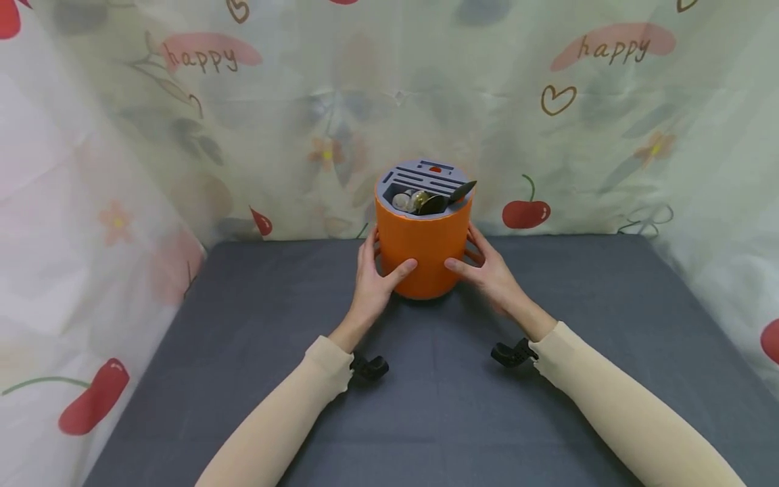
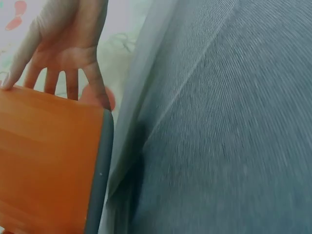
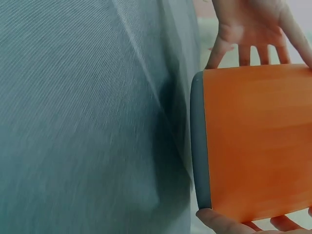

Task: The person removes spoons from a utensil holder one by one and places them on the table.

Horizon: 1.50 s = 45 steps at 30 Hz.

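Note:
An orange round knife holder (image 1: 422,253) stands upright between my hands, near the far edge of the table in the head view. Its grey top (image 1: 426,177) has long slots and an open compartment, where dark spoon-shaped ends (image 1: 433,205) and pale round ends stick out. My left hand (image 1: 374,277) grips its left side, thumb on the front and fingers spread toward the back. The right hand (image 1: 489,274) holds the opposite side the same way. Both wrist views show the holder's dark grey base (image 3: 199,141) apart from the cloth, with a shadow beside it.
A dark grey cloth (image 1: 426,406) covers the table. Behind it and at both sides hangs a pale curtain (image 1: 389,122) printed with cherries, flowers and lettering. Black wrist mounts (image 1: 369,367) stick out from the cuffs of both cream sleeves (image 1: 286,412).

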Each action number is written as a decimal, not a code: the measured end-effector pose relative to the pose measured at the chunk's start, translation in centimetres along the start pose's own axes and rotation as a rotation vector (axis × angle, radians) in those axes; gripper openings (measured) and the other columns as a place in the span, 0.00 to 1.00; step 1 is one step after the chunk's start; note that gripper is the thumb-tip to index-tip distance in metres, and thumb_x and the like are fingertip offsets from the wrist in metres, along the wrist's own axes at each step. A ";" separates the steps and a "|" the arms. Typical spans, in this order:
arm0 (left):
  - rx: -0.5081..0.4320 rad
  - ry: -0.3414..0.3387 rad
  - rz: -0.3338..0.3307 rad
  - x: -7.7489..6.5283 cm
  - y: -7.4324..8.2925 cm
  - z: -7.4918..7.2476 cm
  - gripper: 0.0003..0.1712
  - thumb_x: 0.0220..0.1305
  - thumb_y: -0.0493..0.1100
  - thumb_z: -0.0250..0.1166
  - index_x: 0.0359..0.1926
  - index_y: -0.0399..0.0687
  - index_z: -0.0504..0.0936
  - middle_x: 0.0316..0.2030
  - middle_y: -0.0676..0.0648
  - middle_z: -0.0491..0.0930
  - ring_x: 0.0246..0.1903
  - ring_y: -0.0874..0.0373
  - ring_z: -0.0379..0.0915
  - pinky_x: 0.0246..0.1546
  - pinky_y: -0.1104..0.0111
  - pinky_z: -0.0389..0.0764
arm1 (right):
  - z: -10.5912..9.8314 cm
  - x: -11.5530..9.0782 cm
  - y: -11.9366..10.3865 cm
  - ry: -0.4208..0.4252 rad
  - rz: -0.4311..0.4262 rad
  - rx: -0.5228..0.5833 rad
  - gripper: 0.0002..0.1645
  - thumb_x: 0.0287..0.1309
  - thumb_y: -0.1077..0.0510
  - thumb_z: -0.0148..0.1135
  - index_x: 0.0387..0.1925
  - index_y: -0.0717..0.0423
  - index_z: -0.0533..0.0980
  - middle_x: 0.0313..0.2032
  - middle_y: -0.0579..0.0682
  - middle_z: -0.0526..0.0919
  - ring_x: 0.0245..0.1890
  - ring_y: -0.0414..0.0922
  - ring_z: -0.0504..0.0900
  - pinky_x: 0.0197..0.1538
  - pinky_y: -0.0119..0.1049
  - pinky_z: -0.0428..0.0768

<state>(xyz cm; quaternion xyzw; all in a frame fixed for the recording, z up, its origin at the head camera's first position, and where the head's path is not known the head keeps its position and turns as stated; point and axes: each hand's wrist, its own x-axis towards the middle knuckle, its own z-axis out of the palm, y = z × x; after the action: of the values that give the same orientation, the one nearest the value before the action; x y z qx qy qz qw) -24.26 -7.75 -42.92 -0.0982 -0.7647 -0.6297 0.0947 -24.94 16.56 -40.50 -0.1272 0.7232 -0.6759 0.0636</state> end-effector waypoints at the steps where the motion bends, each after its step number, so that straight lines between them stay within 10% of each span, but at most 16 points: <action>1: -0.004 -0.010 0.003 0.0 0.1 0.4 0.61 0.60 0.70 0.73 0.84 0.66 0.48 0.77 0.53 0.54 0.74 0.53 0.54 0.76 0.46 0.56 | -0.5 -0.2 0.0 0.006 0.000 -0.011 0.52 0.74 0.55 0.64 0.84 0.32 0.43 0.82 0.46 0.49 0.79 0.52 0.56 0.71 0.60 0.69; 6: -0.023 -0.045 0.005 -0.1 0.5 2.5 0.59 0.61 0.69 0.73 0.83 0.65 0.50 0.77 0.53 0.54 0.74 0.54 0.54 0.77 0.48 0.56 | -2.7 -1.6 0.0 0.019 0.016 -0.053 0.52 0.75 0.54 0.62 0.84 0.31 0.41 0.82 0.47 0.47 0.79 0.55 0.56 0.70 0.60 0.70; 15: -0.055 -0.066 -0.007 -0.8 1.1 7.2 0.60 0.60 0.68 0.74 0.83 0.64 0.50 0.76 0.56 0.54 0.72 0.58 0.57 0.75 0.56 0.60 | -6.9 -4.3 -0.1 0.011 0.030 -0.066 0.51 0.76 0.57 0.60 0.84 0.31 0.40 0.83 0.55 0.43 0.78 0.64 0.52 0.54 0.29 0.83; 25: -0.083 -0.101 0.016 -1.7 1.8 11.2 0.56 0.65 0.59 0.74 0.84 0.66 0.48 0.77 0.57 0.52 0.72 0.60 0.57 0.76 0.58 0.59 | -11.3 -6.0 0.5 -0.031 0.002 -0.034 0.48 0.77 0.63 0.57 0.84 0.33 0.45 0.82 0.53 0.46 0.66 0.38 0.69 0.55 0.33 0.84; 45: -0.083 -0.079 0.005 -3.2 1.9 15.2 0.54 0.67 0.53 0.73 0.84 0.62 0.50 0.76 0.58 0.53 0.72 0.61 0.57 0.76 0.62 0.59 | -15.3 -7.5 2.0 -0.067 0.011 -0.014 0.47 0.77 0.67 0.53 0.84 0.37 0.45 0.81 0.48 0.50 0.65 0.34 0.72 0.54 0.35 0.85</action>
<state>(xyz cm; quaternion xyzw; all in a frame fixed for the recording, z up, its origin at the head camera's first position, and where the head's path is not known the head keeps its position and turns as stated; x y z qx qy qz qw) -21.01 7.49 -44.81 -0.1289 -0.7409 -0.6562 0.0620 -21.94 33.36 -41.92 -0.1463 0.7261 -0.6657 0.0906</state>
